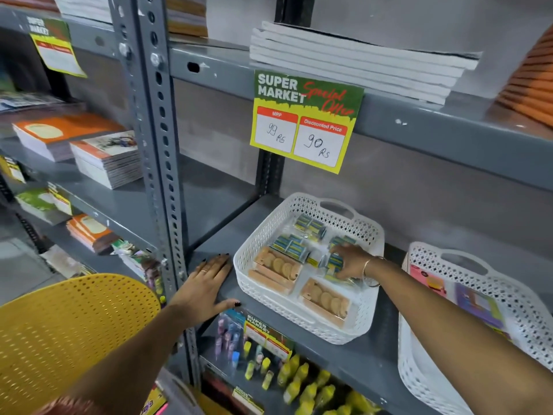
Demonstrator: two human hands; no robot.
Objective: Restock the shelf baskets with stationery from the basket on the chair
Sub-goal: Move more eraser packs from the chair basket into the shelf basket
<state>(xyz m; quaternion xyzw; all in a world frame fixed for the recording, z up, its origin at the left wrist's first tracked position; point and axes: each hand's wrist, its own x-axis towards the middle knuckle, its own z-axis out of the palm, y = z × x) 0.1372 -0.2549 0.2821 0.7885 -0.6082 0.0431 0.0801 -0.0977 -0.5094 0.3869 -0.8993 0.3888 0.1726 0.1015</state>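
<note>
1. A blue-and-yellow stationery packet (335, 262) is pinched by the right hand (351, 262) inside the white shelf basket (263, 235), at about 3 o'clock from the basket's centre, probably to set it among like packets (291, 245).
2. Its long axis cannot be told; it is largely covered.
3. The left hand (206, 284) is laid flat, fingers spread, on the shelf (209, 235) at the basket's 9 o'clock, seemingly as a brace.
4. The basket's long axis runs from 7 to 1 o'clock.

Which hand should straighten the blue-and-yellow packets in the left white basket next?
Probably the right hand: it is already inside the white basket, fingers on the blue-and-yellow packets. The left hand lies flat on the shelf edge outside it.
</note>
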